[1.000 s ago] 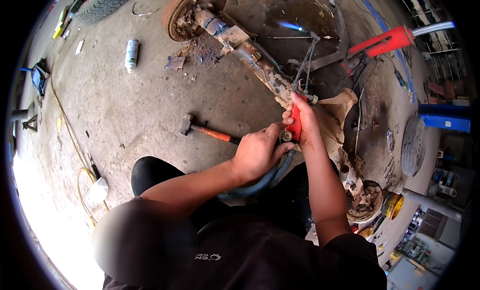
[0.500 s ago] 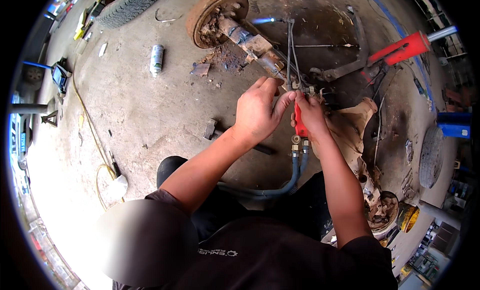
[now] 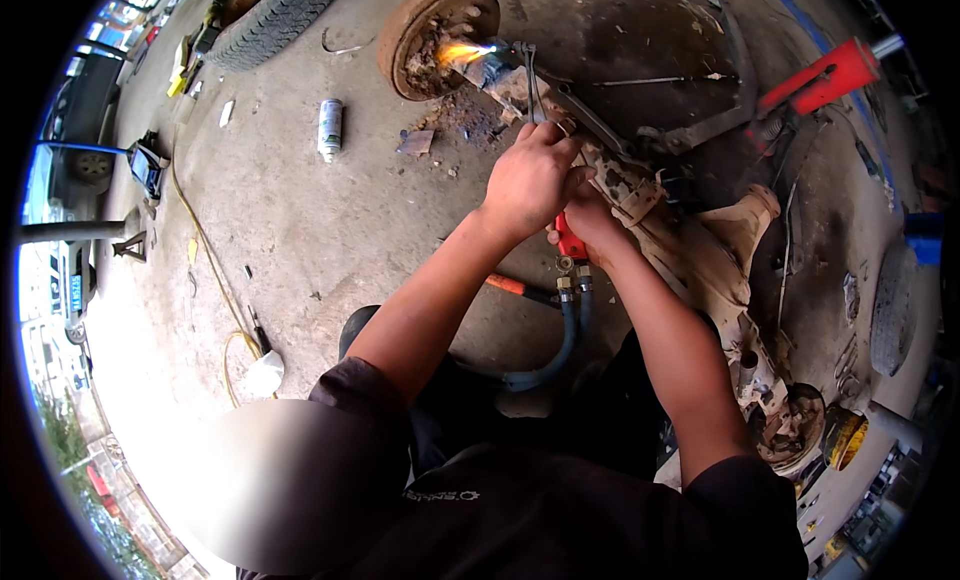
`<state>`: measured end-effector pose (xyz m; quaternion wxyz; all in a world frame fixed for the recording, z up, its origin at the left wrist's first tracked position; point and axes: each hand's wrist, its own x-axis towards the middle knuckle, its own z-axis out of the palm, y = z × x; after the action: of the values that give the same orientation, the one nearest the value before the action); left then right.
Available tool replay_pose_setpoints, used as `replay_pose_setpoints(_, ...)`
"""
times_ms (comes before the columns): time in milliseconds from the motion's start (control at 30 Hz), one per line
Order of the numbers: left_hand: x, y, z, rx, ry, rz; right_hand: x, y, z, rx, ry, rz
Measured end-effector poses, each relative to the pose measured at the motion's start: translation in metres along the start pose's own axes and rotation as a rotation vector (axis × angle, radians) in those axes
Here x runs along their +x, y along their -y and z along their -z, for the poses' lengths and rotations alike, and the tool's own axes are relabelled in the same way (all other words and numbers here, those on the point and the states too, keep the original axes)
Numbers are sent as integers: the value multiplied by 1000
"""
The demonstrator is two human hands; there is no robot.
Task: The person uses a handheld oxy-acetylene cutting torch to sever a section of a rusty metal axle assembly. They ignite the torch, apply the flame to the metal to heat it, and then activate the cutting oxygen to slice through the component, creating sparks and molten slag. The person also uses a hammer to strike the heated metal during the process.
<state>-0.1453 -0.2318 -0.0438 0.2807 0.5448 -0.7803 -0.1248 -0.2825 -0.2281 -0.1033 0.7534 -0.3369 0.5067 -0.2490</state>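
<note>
Moved nearer the drum (image 3: pixel 428 28), the red-handled torch (image 3: pixel 571 242) flares orange; left hand (image 3: pixel 530 180) and right hand (image 3: pixel 588 216) clasp it.

Free floor (image 3: pixel 265 200) stretches between the yellow cord (image 3: pixel 217 271) and the spray can (image 3: pixel 330 132); flame (image 3: pixel 465 54), rusty drum (image 3: pixel 394 50) and axle (image 3: pixel 622 183) block the way ahead.

The axle (image 3: pixel 622 183) runs from the drum (image 3: pixel 400 42) at upper centre toward the lower right, the torch (image 3: pixel 571 244) in the hands (image 3: pixel 528 183) left of it, the hammer (image 3: pixel 512 284) below them, and the spray can (image 3: pixel 330 130) and tyre (image 3: pixel 283 26) on the floor (image 3: pixel 280 210), left of the drum.
</note>
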Motion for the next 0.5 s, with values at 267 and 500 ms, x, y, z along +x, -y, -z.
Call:
replay_pose_setpoints(267,10,20,-41,204,143,11,10,-10,0,-13,74,9)
replay_pose_setpoints(500,24,25,-56,287,423,54,17,-20,4,165,103,-5)
